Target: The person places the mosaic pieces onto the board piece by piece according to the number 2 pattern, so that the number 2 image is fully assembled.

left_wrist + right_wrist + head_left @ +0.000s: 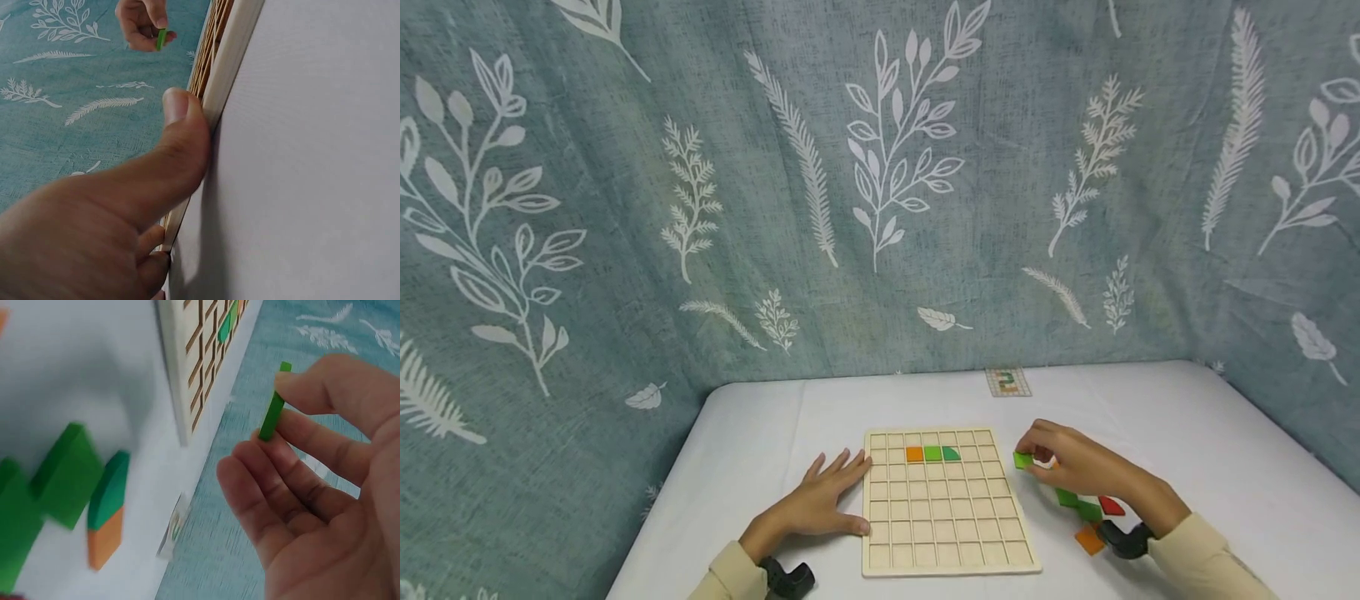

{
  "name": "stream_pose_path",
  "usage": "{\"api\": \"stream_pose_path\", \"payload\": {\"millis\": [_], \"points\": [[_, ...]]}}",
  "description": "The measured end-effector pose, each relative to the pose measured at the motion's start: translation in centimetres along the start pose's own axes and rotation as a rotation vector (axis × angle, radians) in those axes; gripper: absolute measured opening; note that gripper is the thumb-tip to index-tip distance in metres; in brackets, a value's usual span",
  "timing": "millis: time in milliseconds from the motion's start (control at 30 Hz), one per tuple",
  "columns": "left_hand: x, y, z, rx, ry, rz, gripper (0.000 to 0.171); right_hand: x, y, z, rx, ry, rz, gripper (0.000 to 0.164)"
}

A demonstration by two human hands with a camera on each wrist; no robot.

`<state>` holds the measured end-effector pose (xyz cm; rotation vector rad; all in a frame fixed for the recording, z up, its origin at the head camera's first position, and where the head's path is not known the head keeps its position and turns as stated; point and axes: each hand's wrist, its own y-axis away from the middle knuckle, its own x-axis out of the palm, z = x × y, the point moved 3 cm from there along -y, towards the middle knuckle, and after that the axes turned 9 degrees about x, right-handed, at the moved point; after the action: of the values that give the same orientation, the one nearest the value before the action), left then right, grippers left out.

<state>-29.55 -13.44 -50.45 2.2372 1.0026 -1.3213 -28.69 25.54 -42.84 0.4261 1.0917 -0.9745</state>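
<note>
A wooden grid board (pixel 947 508) lies on the table. One row near its far edge holds an orange square tile (pixel 913 454), a light green square tile (pixel 932 453) and a darker green tile with a rounded corner (pixel 951 453). My left hand (pixel 823 500) is spread flat at the board's left edge, fingertips and thumb touching it. To the right of the board, my right hand (pixel 1067 457) pinches a green square tile (pixel 275 406) between thumb and fingers, above the table in the right wrist view.
Loose tiles lie right of the board, partly under the right forearm: several green ones (pixel 1088 510), a red one (pixel 1112 506) and an orange one (pixel 1090 539). A small patterned card (pixel 1008 382) lies at the table's back edge, before a leaf-print cloth (pixel 880 208).
</note>
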Motion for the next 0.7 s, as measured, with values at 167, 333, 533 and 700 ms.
{"api": "stream_pose_path", "payload": {"millis": [167,333,533,700], "points": [[-0.1,-0.2,0.1,-0.008,-0.003,0.005,0.109,0.3,-1.4,1.0,0.008,-0.014,0.024,0.014],[-0.2,-0.2,0.1,-0.008,0.001,0.003,0.108,0.9,-2.6,1.9,-0.002,-0.019,0.021,0.013],[-0.2,-0.1,0.0,-0.008,0.012,-0.002,0.108,2.2,-3.9,2.3,-0.011,-0.047,0.05,0.013],[-0.1,0.0,0.0,-0.002,0.003,0.004,0.108,3.3,-4.9,2.6,-0.013,-0.092,0.092,0.014]]}}
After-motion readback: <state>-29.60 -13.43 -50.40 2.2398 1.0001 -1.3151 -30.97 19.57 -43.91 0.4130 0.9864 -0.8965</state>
